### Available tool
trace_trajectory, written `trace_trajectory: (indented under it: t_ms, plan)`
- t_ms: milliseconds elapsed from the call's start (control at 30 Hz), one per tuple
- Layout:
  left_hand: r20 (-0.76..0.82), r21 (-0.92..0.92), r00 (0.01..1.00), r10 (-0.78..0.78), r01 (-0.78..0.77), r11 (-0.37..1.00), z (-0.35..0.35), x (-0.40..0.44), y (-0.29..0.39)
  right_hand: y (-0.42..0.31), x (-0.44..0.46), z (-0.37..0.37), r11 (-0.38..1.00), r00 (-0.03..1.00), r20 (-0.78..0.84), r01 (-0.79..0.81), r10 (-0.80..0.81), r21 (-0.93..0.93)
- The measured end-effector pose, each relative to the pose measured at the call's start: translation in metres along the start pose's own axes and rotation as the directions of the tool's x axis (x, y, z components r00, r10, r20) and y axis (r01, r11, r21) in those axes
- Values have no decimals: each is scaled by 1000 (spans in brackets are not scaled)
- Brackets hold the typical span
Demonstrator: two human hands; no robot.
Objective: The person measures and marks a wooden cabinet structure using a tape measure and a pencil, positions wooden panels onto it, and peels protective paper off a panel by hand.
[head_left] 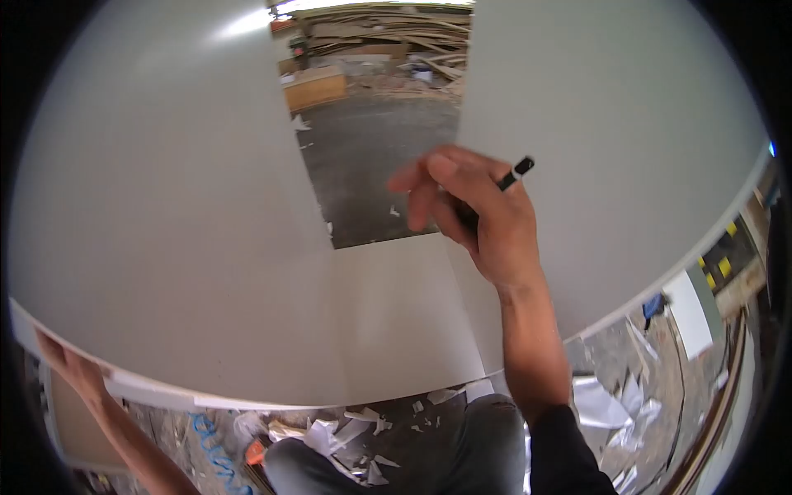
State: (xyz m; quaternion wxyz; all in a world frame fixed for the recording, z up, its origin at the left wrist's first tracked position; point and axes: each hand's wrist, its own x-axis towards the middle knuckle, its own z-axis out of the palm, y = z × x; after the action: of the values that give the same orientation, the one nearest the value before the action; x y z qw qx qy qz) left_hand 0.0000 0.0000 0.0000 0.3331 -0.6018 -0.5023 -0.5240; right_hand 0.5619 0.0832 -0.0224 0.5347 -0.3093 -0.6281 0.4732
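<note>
1. Head view: a large white panel (165,223) fills most of the frame, left and right parts joined by a strip at centre, where faint lines may be seams or reflections
2. Dark floor (375,157) shows through the opening at upper centre, with a pile of wood pieces (388,33) beyond it at the top
3. The person's legs (487,441) are at bottom centre, by the panel's lower edge
4. Right hand (495,219), right of centre, is in front of the panel beside the opening, fingers loosely curled and blurred; contact with the panel cannot be told
5. Left hand (80,375), at lower left, is at the panel's edge, fingers partly hidden, so I cannot tell whether it grips or merely rests
6. A black pen-like tool (520,167) is held in the right hand, one end jutting out near the thumb's base, the other hidden
7. The step seems to be positioning the right hand by the opening; using the tool calls for a steadied panel and an exposed working end
</note>
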Motion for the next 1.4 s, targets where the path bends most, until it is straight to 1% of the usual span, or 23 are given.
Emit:
trace_trajectory:
  t_ms: [33, 67, 100, 167, 200, 233, 267, 300, 333, 400, 433, 500, 567, 700, 800, 967, 1033, 1067, 1133, 1200, 1233, 1300, 1400]
  plan:
    - [-118, -6, 983, -138, 138, 990, -10, 4, 28, -9, 7, 9, 996, 994, 74, 80, -83, 45]
    - [-197, -169, 917, -347, 317, 933, -18, 6, 66, -11, 13, 19, 984, 977, 141, 148, -162, 103]
    - [-16, -90, 895, -445, 442, 892, -29, -16, 88, 4, -13, 20, 990, 989, 132, -75, 60, 117]
    - [-153, -1, 978, -141, 142, 990, -62, -4, 106, 23, 33, 53, 838, 842, 183, 432, -507, 332]
    - [47, 23, 974, -222, 221, 975, -78, -33, 127, 18, -8, 49, 930, 931, 220, 221, -290, 292]
    - [-35, 82, 999, -35, 38, 996, -93, -30, 141, 16, 3, 62, 872, 850, 281, 341, -445, 351]
    - [-73, -52, 995, -68, 65, 997, -86, -36, 166, 22, 4, 70, 845, 799, 327, 379, -505, 378]
    - [-21, -218, 981, -191, 182, 959, -65, -46, 197, 26, 2, 73, 871, 825, 338, 328, -453, 367]
    - [-6, -170, 988, -152, 149, 974, -60, -62, 223, 19, -12, 89, 727, 678, 298, 528, -672, 440]
    - [23, -77, 997, -73, 75, 994, -47, -96, 274, 21, -23, 87, 705, 666, 288, 520, -688, 482]
    - [169, -14, 983, -67, 70, 997, -28, -110, 315, 21, -28, 86, 694, 661, 282, 516, -696, 502]
    - [317, -220, 934, -167, 243, 945, -19, -125, 326, 19, -36, 86, 642, 563, 321, 583, -761, 499]
    - [441, -240, 897, -32, 152, 959, -10, -128, 325, 14, -34, 78, 661, 513, 416, 590, -751, 465]
    - [458, -463, 889, 30, 209, 861, 14, -118, 341, 24, -40, 68, 761, 659, 395, 474, -640, 444]
    - [467, -391, 875, 132, 71, 918, 23, -116, 340, 28, -40, 53, 792, 671, 422, 520, -610, 320]
    - [444, -380, 889, 113, 72, 922, 15, -108, 346, 17, -37, 37, 877, 653, 597, 431, -467, 215]
    - [419, -195, 900, -120, 219, 956, -2, -95, 345, 25, -25, 37, 877, 647, 604, 428, -465, 217]
    - [343, -166, 938, -55, 118, 979, -10, -89, 335, 45, -14, 40, 883, 680, 564, 386, -468, 268]
    - [218, -30, 974, -58, 66, 997, -34, -80, 304, 74, -8, 25, 908, 794, 450, 404, -408, 112]
    - [30, -112, 1000, -2, 6, 994, -50, -62, 284, 173, -18, 31, 960, 924, 278, 221, -262, 171]
    - [-37, -144, 999, 5, -11, 989, -60, -56, 270, 190, -26, 30, 971, 932, 307, 138, -195, 197]
    - [23, -440, 1000, -10, 19, 898, -69, -27, 263, 228, -46, 42, 977, 938, 341, -8, -66, 212]
    - [12, -285, 1000, -10, 13, 959, -66, -10, 275, 341, -91, 76, 969, 901, 417, -198, 120, 147]
